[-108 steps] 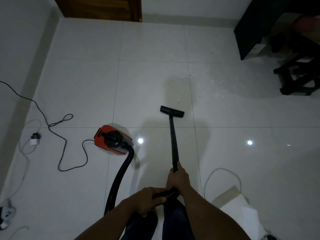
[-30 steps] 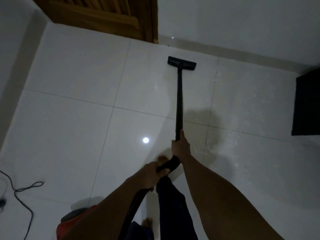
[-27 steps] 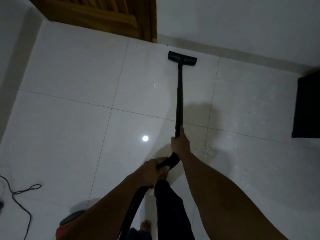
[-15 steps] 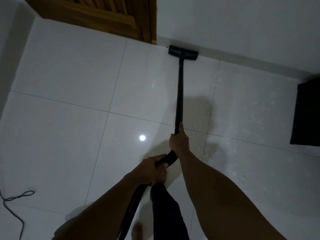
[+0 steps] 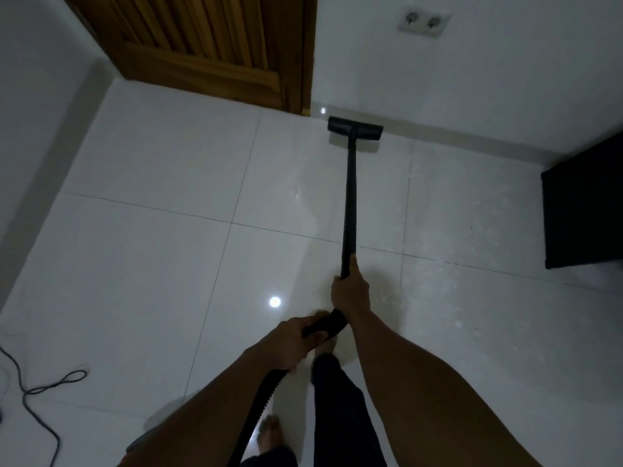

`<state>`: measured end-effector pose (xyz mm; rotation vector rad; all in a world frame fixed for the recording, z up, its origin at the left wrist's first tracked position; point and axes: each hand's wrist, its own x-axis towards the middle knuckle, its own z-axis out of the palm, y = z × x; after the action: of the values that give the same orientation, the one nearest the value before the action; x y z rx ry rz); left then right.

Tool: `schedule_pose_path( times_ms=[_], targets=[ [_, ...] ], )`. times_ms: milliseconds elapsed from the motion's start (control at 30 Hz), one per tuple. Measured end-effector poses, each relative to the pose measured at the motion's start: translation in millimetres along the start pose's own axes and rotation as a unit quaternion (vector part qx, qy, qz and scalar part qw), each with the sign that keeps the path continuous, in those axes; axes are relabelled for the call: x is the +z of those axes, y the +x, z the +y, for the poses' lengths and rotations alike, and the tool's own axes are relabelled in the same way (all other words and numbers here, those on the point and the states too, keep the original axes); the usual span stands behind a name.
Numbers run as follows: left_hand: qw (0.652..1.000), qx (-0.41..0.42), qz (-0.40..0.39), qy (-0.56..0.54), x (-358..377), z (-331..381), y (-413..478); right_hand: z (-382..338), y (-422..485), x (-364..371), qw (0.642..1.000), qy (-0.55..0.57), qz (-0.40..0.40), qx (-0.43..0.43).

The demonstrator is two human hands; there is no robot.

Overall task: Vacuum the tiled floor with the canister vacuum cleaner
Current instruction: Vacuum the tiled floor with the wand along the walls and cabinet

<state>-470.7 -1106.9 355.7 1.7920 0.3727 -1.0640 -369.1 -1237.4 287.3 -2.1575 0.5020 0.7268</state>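
Head view: our right hand [image 5: 349,291] gripped the long black vacuum wand [image 5: 350,200], our left hand [image 5: 291,343] its hose end. The flat black floor nozzle [image 5: 355,133], mid-tile a second earlier, now met the white skirting [image 5: 472,139]; debris remained rightward.

The black flat floor nozzle [image 5: 355,133] advanced to the white skirting [image 5: 438,138], seemingly touching it; a double wall socket [image 5: 424,21] came into view.

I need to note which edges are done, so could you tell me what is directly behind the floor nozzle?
Behind the floor nozzle runs the skirting of the white wall. The tile beneath it is covered.
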Motion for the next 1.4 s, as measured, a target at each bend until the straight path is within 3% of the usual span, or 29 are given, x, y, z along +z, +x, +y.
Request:
schedule_pose_path(
  times_ms=[333, 1000, 1400],
  targets=[
    [0.997, 0.056, -0.016, 0.056, 91.3, -78.5, -166.7, 97.3, -187.4, 30.8, 0.998, 0.022, 0.034, -0.038],
    [0.983, 0.089, 0.005, 0.161, 362.1, -236.1, -323.8, 346.5, -448.3, 10.4, 0.987, 0.146, 0.07, -0.011],
    [0.984, 0.079, -0.051, 0.149, 475.2, -336.5, -439.0, 483.6, -601.5, 56.4, 0.983, 0.158, 0.09, 0.027]
  ],
)
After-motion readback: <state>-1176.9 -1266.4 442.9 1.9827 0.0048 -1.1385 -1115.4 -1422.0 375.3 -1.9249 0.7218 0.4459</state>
